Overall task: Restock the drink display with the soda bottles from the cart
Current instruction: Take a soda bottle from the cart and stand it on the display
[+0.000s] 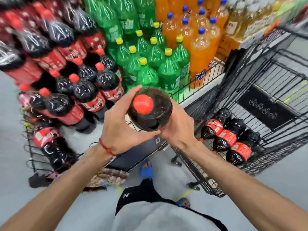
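A blue sandal (146, 169) is standing on the grey floor below the arms. Both hands are gripping one cola bottle (150, 117), which is upright with its red cap (143, 104) facing the camera. The left hand (120, 125) is curling round its left side and the right hand (179, 129) round its right. A red string (106, 148) is circling the left wrist. The bottle is hanging in the air, left of the cart (203, 177). More colas (225, 139) are lying on their sides in the cart (labels too blurred to read). Beyond, shelf colas (83, 90) are standing at left, green bottles (168, 70) in the middle and orange bottles (200, 47) at right.
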Tool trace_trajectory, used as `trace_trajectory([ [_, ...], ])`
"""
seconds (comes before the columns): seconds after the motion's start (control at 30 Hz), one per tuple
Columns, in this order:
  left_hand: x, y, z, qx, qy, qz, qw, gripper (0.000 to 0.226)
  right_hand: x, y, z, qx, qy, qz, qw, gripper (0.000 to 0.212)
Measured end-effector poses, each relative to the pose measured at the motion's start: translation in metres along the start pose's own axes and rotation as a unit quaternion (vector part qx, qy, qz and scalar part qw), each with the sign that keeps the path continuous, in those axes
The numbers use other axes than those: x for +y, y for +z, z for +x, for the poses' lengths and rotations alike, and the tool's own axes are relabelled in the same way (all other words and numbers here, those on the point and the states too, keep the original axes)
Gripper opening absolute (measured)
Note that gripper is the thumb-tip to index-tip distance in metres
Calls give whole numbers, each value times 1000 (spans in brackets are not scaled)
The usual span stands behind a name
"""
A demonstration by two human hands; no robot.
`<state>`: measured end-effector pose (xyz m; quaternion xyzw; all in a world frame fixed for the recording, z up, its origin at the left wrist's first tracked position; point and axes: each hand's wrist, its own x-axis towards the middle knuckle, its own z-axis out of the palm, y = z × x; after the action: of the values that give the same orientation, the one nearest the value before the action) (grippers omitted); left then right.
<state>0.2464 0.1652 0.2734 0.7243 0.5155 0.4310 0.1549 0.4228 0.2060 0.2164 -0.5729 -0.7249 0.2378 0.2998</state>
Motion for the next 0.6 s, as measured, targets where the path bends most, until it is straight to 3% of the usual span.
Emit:
trace_trajectory([
  [0.13, -37, -36, 17, 14, -13, -13, 1000, 106, -35, 32, 38, 29, -53, -12, 998, 73],
  [0.23, -61, -55, 30, 12, -22, 3, 1000, 105, -47, 57, 62, 33, -47, -12, 998, 63],
  [0.33, -96, -69, 48, -4, -33, 23, 999, 105, -52, 91, 88, 37, -50, -39, 997, 66],
  [0.6, -198, -64, 83, -92, -103, -23, 990, 108, -33, 168, 134, -45, 60, -53, 996, 68],
])
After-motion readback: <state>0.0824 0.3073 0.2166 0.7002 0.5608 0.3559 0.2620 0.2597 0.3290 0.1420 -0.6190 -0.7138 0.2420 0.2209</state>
